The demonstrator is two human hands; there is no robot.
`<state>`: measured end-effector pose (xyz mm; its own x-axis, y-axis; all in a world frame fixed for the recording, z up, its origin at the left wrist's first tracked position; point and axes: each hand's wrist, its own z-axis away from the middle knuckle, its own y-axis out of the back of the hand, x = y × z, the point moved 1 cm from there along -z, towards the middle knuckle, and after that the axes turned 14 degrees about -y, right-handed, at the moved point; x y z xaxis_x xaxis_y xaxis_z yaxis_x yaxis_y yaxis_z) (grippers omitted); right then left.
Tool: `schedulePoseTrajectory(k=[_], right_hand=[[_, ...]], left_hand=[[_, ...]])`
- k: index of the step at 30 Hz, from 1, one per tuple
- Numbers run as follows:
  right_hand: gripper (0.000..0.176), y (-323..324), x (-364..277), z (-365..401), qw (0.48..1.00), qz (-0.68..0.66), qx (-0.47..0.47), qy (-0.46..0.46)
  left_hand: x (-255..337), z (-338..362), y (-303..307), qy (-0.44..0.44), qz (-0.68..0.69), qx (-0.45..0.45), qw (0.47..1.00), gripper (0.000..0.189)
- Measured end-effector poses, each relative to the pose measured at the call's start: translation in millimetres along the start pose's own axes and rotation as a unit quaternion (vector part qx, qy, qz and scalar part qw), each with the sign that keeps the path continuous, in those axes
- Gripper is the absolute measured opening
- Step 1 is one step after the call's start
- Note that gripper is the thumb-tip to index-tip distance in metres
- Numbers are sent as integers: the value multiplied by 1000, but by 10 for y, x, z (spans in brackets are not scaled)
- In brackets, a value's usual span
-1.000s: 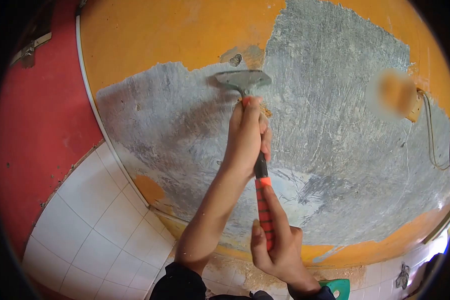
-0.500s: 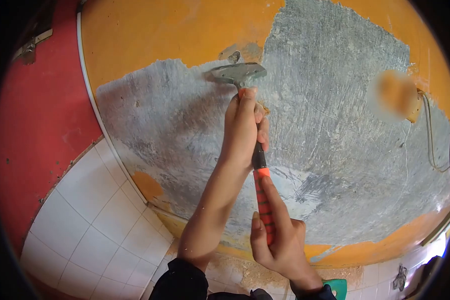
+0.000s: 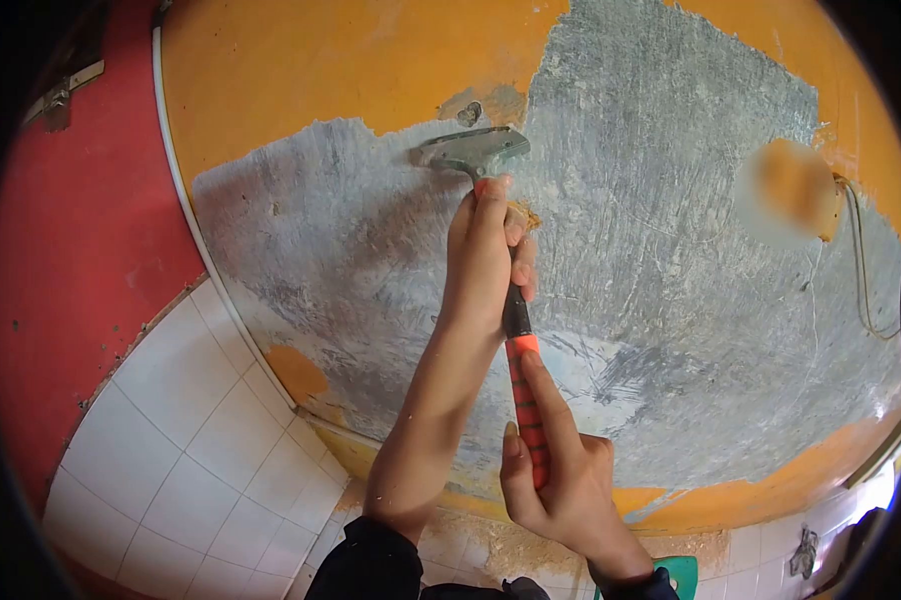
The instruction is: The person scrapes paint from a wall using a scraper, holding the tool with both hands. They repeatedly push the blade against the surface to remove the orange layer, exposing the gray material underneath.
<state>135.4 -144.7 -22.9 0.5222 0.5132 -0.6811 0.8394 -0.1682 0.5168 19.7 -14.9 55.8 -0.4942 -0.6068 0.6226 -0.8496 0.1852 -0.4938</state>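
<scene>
A long-handled scraper [image 3: 526, 400] with a wide grey head and a red and black grip lies against the wall [image 3: 651, 220]. My left hand [image 3: 486, 245] is wrapped round the upper handle, just below the head. Lower down, my right hand [image 3: 566, 470] grips the red part, its index finger stretched along the handle. The blade edge touches or nearly touches the grey bared surface, close under the ragged border of the orange paint [image 3: 351, 70]. A small dark hole [image 3: 469, 113] shows just above the head.
To the left stand a red wall panel [image 3: 91, 220] and white tiles [image 3: 191, 430], divided from the orange wall by a pale strip [image 3: 176, 150]. A cable [image 3: 859, 270] hangs at the right. Crumbs of debris [image 3: 531, 550] and a green object [image 3: 679, 575] are at the bottom.
The scraper head has shifted very slightly left, and both hands have moved with it by a small amount. Their grips look the same.
</scene>
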Motion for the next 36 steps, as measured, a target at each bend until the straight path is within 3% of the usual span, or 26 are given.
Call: schedulePoseTrajectory(k=[1,3,5,7,9,11,18,20,22,24,25,28,31,33,36], right_hand=[[59,10,-19,6,1000,-7,-8,-5],[59,-5,1,59,1000,-11,3,2],[59,-5,-15,13,1000,-15,17,9],[58,-2,-87,-54,1000,11,-19,-20],[61,-18,-5,15,1000,-6,14,12],[63,-21,20,-36,997,-19,51,54],[64,-69,7,10,998,-19,45,39],[64,-61,-7,-36,997,-28,56,51],[59,-11,-115,-112,1000,7,-8,-13],[59,-1,-45,-5,1000,3,-2,-4],[59,-10,-22,20,1000,-1,6,8],[63,-35,-20,-75,999,-5,37,38],[62,-4,-76,-79,1000,-24,19,-2],[62,-93,27,53,998,-52,33,22],[62,-141,129,67,998,-37,56,12]], left_hand=[[-9,36,-9,0,-1,1,1000,43],[-27,115,-43,26,26,2,999,24],[1,40,-36,15,28,9,999,23],[58,-49,-11,7,-8,19,1000,44],[6,37,13,-11,15,4,1000,43],[-21,59,-4,20,21,8,1000,25],[12,78,-3,7,19,18,1000,27],[6,4,18,9,29,28,999,37],[46,-64,40,5,17,22,1000,39],[46,-21,24,5,-6,27,1000,44],[21,29,23,7,12,15,1000,26],[19,-32,10,16,20,21,999,27],[57,-80,1,-39,18,14,999,27],[-30,116,-16,25,-9,-9,1000,39],[-76,52,-11,2,12,-19,1000,28]])
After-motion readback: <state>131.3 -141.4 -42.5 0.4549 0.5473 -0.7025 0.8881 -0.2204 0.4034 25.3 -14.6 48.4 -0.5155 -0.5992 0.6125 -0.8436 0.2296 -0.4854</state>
